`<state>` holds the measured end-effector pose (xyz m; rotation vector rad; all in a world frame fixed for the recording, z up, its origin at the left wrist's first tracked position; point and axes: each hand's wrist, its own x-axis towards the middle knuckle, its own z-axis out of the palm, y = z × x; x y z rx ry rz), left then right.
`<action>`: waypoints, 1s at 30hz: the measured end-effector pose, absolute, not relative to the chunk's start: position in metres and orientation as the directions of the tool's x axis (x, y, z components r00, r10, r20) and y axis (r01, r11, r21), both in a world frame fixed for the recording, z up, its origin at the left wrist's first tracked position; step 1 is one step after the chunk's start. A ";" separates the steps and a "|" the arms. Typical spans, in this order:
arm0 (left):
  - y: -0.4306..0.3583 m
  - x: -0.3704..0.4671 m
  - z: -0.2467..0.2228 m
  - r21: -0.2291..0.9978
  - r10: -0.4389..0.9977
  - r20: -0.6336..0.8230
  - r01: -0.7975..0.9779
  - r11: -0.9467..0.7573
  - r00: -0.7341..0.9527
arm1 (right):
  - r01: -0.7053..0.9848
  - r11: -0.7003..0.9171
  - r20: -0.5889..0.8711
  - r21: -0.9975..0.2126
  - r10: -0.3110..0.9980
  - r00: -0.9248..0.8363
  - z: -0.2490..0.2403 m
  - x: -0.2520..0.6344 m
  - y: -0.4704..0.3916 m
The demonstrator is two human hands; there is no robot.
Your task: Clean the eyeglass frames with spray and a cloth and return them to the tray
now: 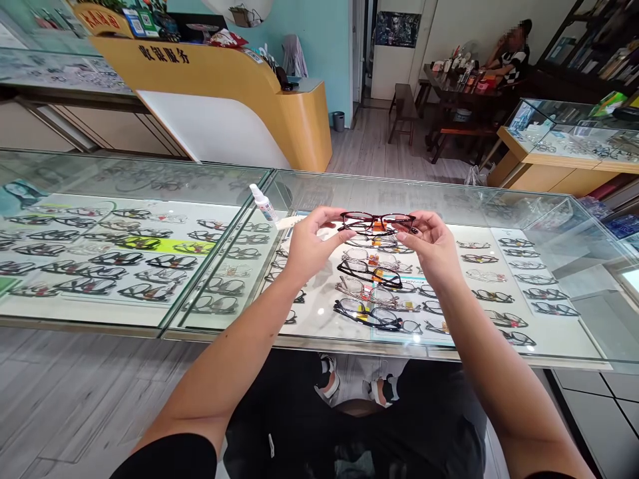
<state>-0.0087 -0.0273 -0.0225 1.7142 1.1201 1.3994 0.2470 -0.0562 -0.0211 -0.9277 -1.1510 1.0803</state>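
Glasses [378,223] betw. left hand [305,247] & right hand [433,249] grip

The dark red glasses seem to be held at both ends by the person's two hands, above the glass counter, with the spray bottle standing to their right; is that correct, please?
Not quite: the head view shows the spray bottle to the left of the dark red glasses, not the right. The left hand and right hand do hold them at both ends above the glass counter.

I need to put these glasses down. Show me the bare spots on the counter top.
Both hands, left hand and right hand, hold the glasses. The glass top looks bare to the right of them, and also left of the spray bottle. Three frames crowd the patch under the hands.
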 end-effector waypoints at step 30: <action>-0.035 -0.012 -0.011 0.812 0.807 0.361 0.268 -0.519 0.467 | 0.226 0.008 -0.091 -0.974 0.901 -0.423 0.001 0.263 -0.063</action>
